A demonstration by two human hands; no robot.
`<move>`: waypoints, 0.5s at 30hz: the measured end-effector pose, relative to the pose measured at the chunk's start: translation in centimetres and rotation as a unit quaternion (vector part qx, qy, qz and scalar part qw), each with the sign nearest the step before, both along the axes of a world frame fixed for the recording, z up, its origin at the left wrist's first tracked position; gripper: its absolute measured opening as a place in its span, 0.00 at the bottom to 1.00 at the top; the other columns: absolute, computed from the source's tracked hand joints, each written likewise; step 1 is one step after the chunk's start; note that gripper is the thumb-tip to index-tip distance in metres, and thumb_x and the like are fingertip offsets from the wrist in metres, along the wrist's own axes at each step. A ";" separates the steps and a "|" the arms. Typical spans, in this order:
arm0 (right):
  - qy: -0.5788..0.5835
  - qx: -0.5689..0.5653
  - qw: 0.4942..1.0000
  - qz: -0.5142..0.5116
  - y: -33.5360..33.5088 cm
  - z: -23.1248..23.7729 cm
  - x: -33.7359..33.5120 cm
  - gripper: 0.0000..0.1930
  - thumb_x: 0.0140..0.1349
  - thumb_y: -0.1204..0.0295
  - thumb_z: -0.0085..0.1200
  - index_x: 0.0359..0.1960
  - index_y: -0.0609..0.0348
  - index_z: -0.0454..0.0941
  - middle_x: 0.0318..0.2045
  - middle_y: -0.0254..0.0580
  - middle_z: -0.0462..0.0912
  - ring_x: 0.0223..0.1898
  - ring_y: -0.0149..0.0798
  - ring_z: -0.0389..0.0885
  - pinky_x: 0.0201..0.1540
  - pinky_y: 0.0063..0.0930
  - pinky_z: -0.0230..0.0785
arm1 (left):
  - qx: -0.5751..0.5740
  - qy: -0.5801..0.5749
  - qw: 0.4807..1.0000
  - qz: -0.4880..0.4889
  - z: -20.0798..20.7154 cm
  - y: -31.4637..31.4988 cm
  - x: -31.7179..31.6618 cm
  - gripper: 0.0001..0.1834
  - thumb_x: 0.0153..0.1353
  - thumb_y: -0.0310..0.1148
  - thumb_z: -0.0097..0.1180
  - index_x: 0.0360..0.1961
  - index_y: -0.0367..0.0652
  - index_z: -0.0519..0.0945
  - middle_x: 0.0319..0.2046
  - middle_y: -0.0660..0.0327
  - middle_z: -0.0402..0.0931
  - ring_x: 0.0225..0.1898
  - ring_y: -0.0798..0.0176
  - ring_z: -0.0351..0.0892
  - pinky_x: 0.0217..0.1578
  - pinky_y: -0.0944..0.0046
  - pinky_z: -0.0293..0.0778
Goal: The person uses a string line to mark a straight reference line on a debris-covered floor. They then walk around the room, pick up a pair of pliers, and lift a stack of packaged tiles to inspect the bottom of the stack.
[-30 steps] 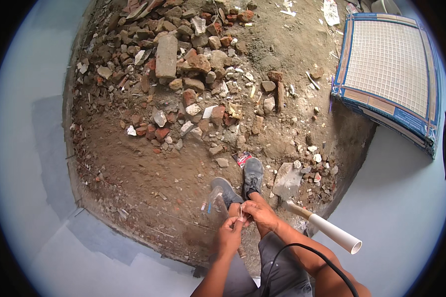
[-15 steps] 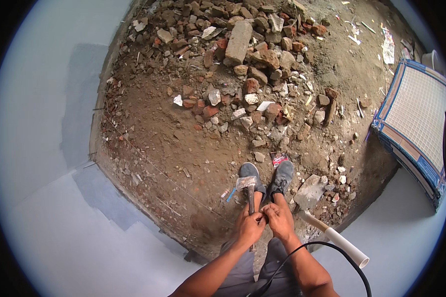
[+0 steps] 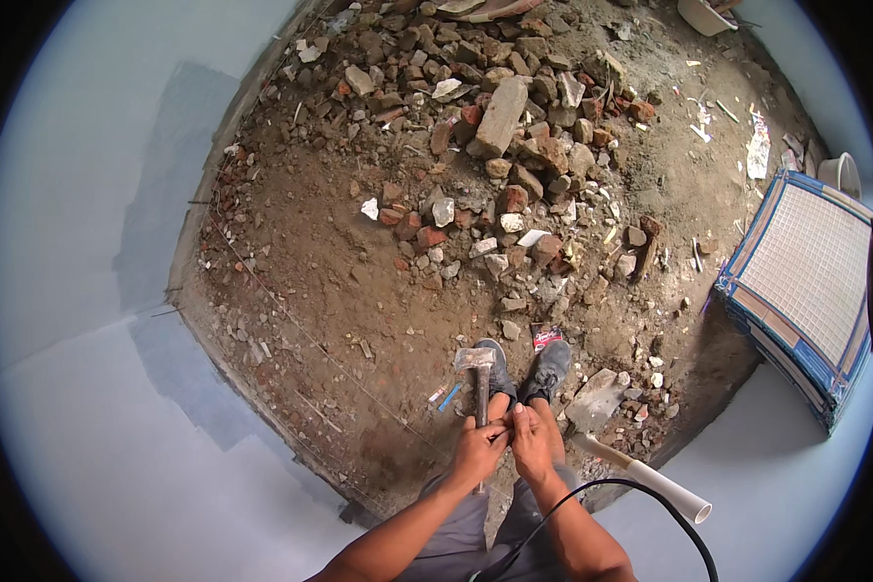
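Observation:
My left hand [image 3: 477,454] is closed around the handle of a hammer [image 3: 482,388]. The hammer points away from me, its worn, pale-crusted head [image 3: 474,359] beside my left shoe [image 3: 496,367]. Close against it, my right hand [image 3: 533,446] has its fingers curled and its thumb up. The fingertips of both hands meet just right of the handle; whatever they pinch there is too small and hidden to make out. Both hands hover above my legs, over the dirt floor.
Broken bricks and stones [image 3: 501,116] are heaped ahead. Right of my right shoe [image 3: 550,369] lies a flat-bladed tool [image 3: 597,400] with a white pipe [image 3: 671,493] on its handle. Stacked tiles [image 3: 805,252] lean at the right wall. A black cable [image 3: 640,482] arcs over my right forearm.
The whole view has shifted, bringing more of the rubble heap and a white basin into sight at the top. My right thumb is now raised higher. The hammer stays in my left hand.

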State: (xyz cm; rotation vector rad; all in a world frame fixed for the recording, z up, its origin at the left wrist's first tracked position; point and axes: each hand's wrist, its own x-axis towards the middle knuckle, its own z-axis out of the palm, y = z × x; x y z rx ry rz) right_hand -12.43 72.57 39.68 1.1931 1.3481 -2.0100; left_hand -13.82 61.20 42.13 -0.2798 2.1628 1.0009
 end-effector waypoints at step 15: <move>-0.028 -0.364 0.901 -0.235 1.5 1.6 0.3 0.25 0.72 0.58 0.41 0.55 0.72 0.69 0.49 0.50 0.77 0.52 0.43 0.74 0.60 0.37 0.62 | 0.013 0.029 0.993 -0.110 2.0 0.8 -3.6 0.13 0.52 0.41 0.66 0.32 0.44 0.85 0.31 0.46 0.73 0.36 0.46 0.74 0.39 0.53 0.72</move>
